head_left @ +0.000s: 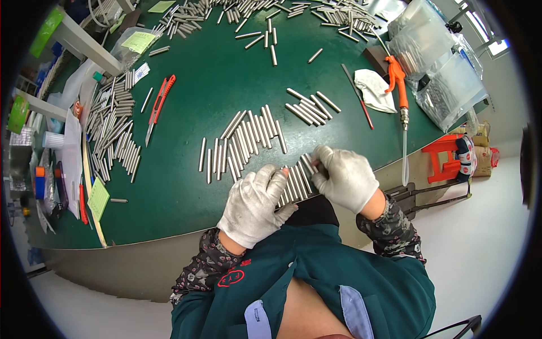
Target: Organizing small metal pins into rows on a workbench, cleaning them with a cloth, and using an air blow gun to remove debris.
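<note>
Both hands wear white gloves. My left hand (255, 202) and my right hand (343, 176) together hold a flat row of short metal rods (296, 182) at the near edge of the green table (186, 192). The left hand grips the row's lower end and the right hand pinches its upper end. Just beyond the hands, a loose group of metal rods (243, 144) lies on the table, with a smaller group (309, 107) further right.
A large pile of rods (113, 124) lies at the left beside an orange utility knife (161, 101). More rods (271, 14) are spread along the far edge. An orange air blow gun (398, 90), a white cloth (375, 89) and clear plastic bags (443, 73) sit at the right.
</note>
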`<state>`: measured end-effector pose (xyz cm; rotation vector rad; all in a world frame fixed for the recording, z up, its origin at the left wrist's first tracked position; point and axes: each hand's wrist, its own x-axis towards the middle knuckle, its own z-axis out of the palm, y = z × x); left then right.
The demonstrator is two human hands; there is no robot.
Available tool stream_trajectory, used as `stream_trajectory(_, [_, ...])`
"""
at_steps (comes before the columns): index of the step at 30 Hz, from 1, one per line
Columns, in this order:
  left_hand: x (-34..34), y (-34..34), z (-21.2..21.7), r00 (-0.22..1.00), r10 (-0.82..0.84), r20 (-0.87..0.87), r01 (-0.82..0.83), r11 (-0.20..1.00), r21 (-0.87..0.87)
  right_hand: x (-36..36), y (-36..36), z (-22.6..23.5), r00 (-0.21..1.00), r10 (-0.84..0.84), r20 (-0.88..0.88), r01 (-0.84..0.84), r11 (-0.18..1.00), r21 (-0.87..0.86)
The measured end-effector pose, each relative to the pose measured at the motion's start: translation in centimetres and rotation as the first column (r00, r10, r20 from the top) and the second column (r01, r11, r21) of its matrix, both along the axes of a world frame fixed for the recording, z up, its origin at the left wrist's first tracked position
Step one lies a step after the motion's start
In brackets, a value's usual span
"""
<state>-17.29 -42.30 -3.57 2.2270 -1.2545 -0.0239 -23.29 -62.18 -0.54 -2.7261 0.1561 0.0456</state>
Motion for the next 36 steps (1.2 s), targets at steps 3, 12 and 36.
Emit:
stream_trajectory(3, [0.0, 0.1, -0.1, 1.000, -0.008, 0.017, 0.009, 1.000, -0.017, 0.7, -0.5, 0.6, 0.994, 0.015, 0.112, -0.034, 0.986, 0.164])
stream_trajectory(12, [-0.1, -0.2, 0.0, 1.000, -0.009, 0.010, 0.009, 1.000, 0.002, 6.8, -1.7, -0.9, 0.945, -0.205, 0.256, 0.278, 0.916, -0.291])
stream_trajectory(36, [0.0, -0.1, -0.2, 1.000, 0.000, 0.007, 0.000, 1.000, -0.011, 2.5, -4.1, 0.0, 0.987, -0.145, 0.063, 0.156, 0.956, -0.249])
